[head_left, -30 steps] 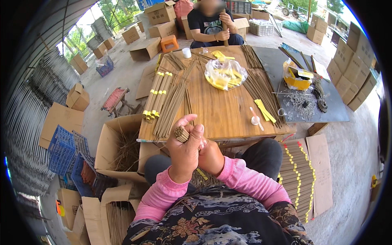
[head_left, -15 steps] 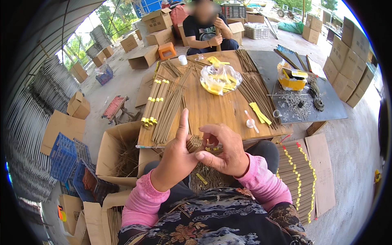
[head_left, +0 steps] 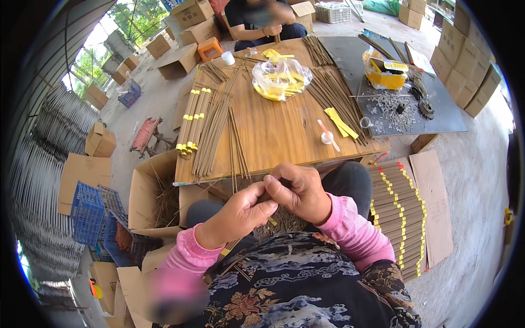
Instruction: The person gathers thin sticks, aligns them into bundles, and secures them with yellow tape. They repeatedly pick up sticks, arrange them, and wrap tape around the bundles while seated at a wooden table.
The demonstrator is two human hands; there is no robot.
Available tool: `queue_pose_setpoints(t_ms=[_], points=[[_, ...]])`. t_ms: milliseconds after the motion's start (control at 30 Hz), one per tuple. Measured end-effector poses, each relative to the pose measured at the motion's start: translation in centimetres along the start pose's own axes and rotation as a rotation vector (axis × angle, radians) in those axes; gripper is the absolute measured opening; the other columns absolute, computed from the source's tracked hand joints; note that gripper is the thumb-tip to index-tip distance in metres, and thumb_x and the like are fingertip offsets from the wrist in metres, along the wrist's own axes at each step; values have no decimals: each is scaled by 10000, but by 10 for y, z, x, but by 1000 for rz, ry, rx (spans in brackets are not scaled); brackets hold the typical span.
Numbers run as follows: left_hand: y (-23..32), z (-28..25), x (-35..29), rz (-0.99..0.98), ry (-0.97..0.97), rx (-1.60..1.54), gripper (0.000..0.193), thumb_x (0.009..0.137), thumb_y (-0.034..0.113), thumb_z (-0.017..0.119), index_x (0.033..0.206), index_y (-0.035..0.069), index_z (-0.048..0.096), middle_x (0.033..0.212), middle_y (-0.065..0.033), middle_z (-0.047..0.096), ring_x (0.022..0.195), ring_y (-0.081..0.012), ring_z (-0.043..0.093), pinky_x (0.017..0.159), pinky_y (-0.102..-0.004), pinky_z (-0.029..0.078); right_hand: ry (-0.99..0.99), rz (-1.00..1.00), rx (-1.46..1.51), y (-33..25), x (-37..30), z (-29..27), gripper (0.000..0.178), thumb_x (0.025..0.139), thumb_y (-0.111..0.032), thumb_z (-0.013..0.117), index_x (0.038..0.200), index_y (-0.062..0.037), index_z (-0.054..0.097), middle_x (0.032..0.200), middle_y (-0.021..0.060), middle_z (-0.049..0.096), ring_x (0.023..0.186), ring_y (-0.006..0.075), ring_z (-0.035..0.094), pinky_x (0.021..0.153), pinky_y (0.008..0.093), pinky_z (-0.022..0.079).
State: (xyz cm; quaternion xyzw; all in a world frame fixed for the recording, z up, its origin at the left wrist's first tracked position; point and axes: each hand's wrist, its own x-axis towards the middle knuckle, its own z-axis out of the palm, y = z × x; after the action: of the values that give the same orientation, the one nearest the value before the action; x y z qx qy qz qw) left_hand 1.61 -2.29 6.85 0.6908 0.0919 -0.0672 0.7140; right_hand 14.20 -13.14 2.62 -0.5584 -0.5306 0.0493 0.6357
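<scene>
My left hand (head_left: pixel 238 216) is closed in front of the table's near edge. Below its wrist shows a short piece of a brown incense stick bundle (head_left: pixel 228 248) with a yellow band, most of it hidden by hand and sleeve. My right hand (head_left: pixel 302 191) meets the left, thumb and fingers pinched together at its fingertips; what lies between them is hidden. Just beyond, a few loose incense sticks (head_left: pixel 238 145) overhang the wooden table's (head_left: pixel 273 126) edge. To their left lie more loose sticks (head_left: pixel 212 136) and banded bundles (head_left: pixel 191 123).
A plastic bag of yellow strips (head_left: pixel 281 79) and a small white tub (head_left: pixel 326 138) sit on the table. Rows of banded bundles (head_left: pixel 398 216) lie on cardboard at right. An open carton (head_left: pixel 143 205) stands left. Across the table a person (head_left: pixel 257 24) holds sticks.
My hands have drawn together and the bundle's round end, visible before, is now covered. The view has tilted down, so the table sits higher. Loose sticks now overhang the near edge.
</scene>
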Motion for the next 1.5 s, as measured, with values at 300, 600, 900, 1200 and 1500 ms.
queue_pose_setpoints(t_ms=[300,600,900,1200,1500], points=[[-17,-3,4,-62,89,-166,293,948,296,369,1006,27,468,758,-11,468,581,-44,402,504,-170,358,-143,316,338,11,0,0,226,883,-190,532,793,17,539,599,64,590,552,92,578,484,252,450],[-20,-12,13,-69,74,-283,364,923,382,395,950,23,453,737,-57,490,519,-67,401,456,-181,344,-266,448,759,39,-8,-4,285,818,-105,627,1042,24,508,740,0,548,684,45,482,615,198,411],[-24,-13,21,-121,98,-194,369,928,385,378,935,23,448,683,-46,470,502,-76,388,452,-192,337,-296,428,624,48,-5,-12,339,805,-136,648,1080,5,511,699,-26,491,649,45,438,582,200,389],[-25,-34,30,-105,192,-250,353,925,360,403,963,16,472,691,-14,470,528,-40,382,462,-167,326,269,484,-486,160,22,-126,133,747,-143,638,787,-17,624,751,108,598,677,204,578,615,294,455],[-33,-45,47,-147,167,-239,317,935,329,397,967,22,468,699,-15,478,536,-34,388,468,-164,327,-57,582,-1075,242,7,-157,203,731,-259,602,776,-60,597,891,113,568,901,302,534,744,400,446]])
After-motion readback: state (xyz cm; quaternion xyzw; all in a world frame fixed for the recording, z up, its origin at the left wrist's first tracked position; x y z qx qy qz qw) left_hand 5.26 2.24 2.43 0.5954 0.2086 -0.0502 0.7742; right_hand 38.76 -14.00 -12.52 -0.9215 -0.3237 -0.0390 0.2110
